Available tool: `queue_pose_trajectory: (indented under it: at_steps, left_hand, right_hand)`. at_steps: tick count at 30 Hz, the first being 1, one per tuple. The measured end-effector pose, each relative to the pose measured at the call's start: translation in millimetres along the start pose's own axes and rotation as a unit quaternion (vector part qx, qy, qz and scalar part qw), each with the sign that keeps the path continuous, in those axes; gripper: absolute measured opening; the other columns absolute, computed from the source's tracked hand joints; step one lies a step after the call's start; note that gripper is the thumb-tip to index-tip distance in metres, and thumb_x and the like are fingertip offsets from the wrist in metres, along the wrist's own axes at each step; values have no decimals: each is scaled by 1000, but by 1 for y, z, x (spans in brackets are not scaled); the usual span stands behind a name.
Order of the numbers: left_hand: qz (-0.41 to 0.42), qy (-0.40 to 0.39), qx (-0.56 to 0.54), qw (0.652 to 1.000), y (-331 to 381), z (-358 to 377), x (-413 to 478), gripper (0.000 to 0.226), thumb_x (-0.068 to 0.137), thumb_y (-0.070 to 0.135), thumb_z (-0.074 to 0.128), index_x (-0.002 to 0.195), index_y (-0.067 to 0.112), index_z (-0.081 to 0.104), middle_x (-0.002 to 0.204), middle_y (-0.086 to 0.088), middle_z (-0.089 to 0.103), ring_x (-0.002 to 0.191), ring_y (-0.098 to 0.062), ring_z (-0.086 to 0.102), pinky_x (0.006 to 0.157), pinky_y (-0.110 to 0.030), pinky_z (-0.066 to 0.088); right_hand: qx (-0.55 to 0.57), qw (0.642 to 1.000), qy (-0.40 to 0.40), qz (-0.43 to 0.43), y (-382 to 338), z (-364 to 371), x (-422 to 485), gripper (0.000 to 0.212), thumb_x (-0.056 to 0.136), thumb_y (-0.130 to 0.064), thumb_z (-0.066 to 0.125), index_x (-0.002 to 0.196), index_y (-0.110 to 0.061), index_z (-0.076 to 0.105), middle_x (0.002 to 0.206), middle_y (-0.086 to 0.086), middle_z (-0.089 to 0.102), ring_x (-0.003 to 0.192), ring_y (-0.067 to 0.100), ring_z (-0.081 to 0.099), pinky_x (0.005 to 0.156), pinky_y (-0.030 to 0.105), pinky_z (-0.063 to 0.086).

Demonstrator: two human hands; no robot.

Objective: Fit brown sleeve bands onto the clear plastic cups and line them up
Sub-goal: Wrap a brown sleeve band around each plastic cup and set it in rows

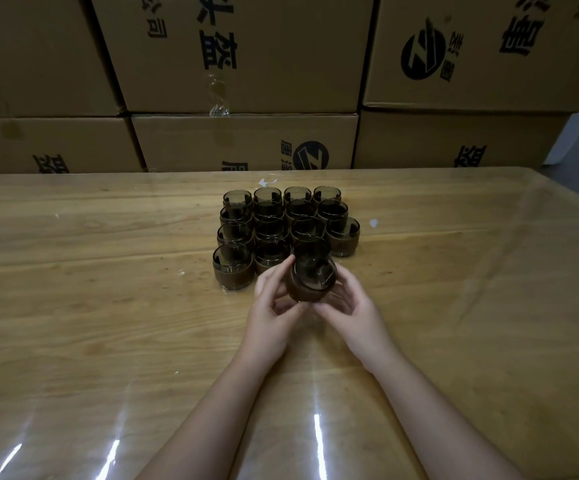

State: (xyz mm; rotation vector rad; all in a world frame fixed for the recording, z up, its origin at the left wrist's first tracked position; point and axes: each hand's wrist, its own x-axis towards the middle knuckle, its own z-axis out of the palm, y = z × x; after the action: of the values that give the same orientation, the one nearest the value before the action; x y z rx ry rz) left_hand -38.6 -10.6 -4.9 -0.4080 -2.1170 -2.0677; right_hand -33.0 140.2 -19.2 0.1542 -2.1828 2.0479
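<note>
Head view: both hands meet just in front of the block of cups [270,230]. The left hand [274,299] curls round the left side of one smoky clear cup [314,273], forefinger reaching up to its rim, while the right hand [348,303] cradles its right side, fingers curved against the wall. That cup faces mouth-up and is empty, with a brown sleeve band [298,293] around its lower body. The block stands on the wooden table [108,271] in four close rows — three cups in the front row, four in each row behind, all banded, upright and empty. Behind the block, closed cardboard boxes [239,64] are stacked — their contents hidden.
</note>
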Motion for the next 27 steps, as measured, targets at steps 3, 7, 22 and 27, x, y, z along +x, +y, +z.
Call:
queue_pose_trajectory:
  at_steps: [3, 7, 22, 27]
  left_hand:
    - [9, -5, -6, 1000, 2, 1, -2, 73, 80, -24, 56, 125, 33, 51, 134, 1, 44, 114, -15, 61, 95, -28, 50]
    - [-7, -22, -29, 999, 4, 0, -4, 66, 84, -22, 53, 127, 29, 54, 136, -4, 50, 112, -16, 64, 91, -23, 50]
    - [-109, -53, 50, 991, -1, 5, -6, 31, 95, -1, 50, 98, 26, 64, 80, 9, 71, 70, -5, 64, 69, -18, 49]
    - [-110, -58, 51, 991, -1, 5, -4, 38, 92, -8, 44, 98, 23, 64, 82, 7, 68, 69, -4, 62, 61, -13, 45]
  right_hand:
    - [-44, 998, 9, -37, 0, 3, -1, 73, 79, 0, 75, 127, -46, 45, 130, -19, 57, 124, 0, 51, 102, 23, 43]
    - [-64, 997, 35, -37, -1, 0, -1, 73, 74, -16, 82, 130, -44, 45, 131, -16, 56, 126, 5, 50, 108, 36, 42]
    - [-98, 978, 172, 69, 5, -54, 57, 50, 77, -35, 78, 122, -31, 57, 97, -30, 54, 92, -13, 50, 72, 9, 34]
    - [-150, 976, 143, 60, 13, -58, 61, 56, 77, -37, 77, 128, -29, 55, 118, -15, 60, 109, 3, 51, 84, 20, 37]
